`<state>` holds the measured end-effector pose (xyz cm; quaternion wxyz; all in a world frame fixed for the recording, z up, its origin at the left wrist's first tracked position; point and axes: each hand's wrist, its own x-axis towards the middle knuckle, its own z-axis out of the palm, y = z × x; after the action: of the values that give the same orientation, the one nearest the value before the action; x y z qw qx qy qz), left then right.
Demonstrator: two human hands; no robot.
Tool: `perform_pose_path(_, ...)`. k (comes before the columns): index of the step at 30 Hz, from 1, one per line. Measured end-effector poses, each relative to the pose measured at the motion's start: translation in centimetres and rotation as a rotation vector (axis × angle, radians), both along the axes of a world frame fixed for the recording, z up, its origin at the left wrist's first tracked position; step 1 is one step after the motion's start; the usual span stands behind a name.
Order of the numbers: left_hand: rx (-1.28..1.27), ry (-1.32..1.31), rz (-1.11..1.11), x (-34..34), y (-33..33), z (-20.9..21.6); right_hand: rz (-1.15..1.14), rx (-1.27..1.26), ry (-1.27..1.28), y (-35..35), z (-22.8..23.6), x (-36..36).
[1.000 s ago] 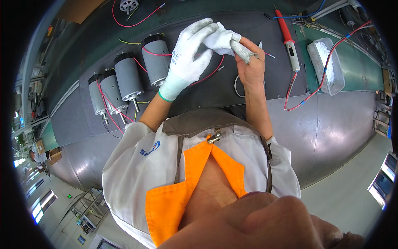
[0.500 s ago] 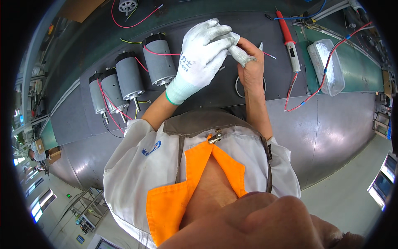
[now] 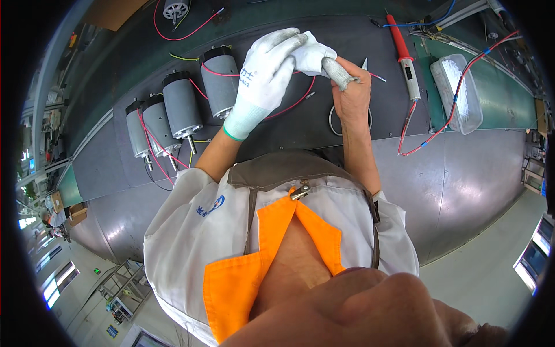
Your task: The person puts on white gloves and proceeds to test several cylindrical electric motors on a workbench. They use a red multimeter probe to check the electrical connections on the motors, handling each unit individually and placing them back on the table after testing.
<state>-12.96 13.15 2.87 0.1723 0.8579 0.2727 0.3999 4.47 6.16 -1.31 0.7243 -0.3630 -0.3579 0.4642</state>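
My left hand (image 3: 269, 72), in a white knitted glove with greyed fingertips, has its fingers curled over a bunched white cloth (image 3: 312, 53). Bare apart from a greyish fabric sleeve (image 3: 339, 73) over what looks like its thumb, my right hand (image 3: 354, 92) pinches the cloth's right end. Anything inside the folds is hidden. Left of the gloved hand, a grey cylindrical motor (image 3: 223, 84) lies on the dark table, its red lead running behind that hand. A loop of pale cord (image 3: 331, 122) lies partly behind my right wrist.
Several more motors, including this grey one (image 3: 182, 104), lie at left with red leads and shafts toward me. At right are a red-and-white pen-shaped tool (image 3: 403, 55) with a cable and a clear plastic tub (image 3: 471, 110) of white pieces. Another motor (image 3: 176, 8) lies far back.
My left hand has shifted left, away from my right hand. More white cloth now shows between them, and the red lead beneath has come into sight. My right hand has barely moved.
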Motion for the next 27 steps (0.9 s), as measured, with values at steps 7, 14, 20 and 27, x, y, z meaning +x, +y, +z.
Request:
perform_pose_path(7,-0.431,-0.366,0.046,-0.3,0.0,-1.3,-0.025,0.004,0.009,0.1,-0.2,0.3)
perform_pose_path(14,-0.233,-0.215,0.160,-0.9,-1.7,-0.3,0.024,0.077,0.438,0.6,-2.3,1.0)
perform_pose_path(20,0.366,0.051,0.257,-0.4,-1.3,-0.1,0.028,0.093,0.432,0.4,-1.8,0.7)
perform_pose_path(27,-0.170,-0.092,0.270,1.0,-1.2,0.5,-0.097,0.160,0.013,-0.5,-0.8,-0.3)
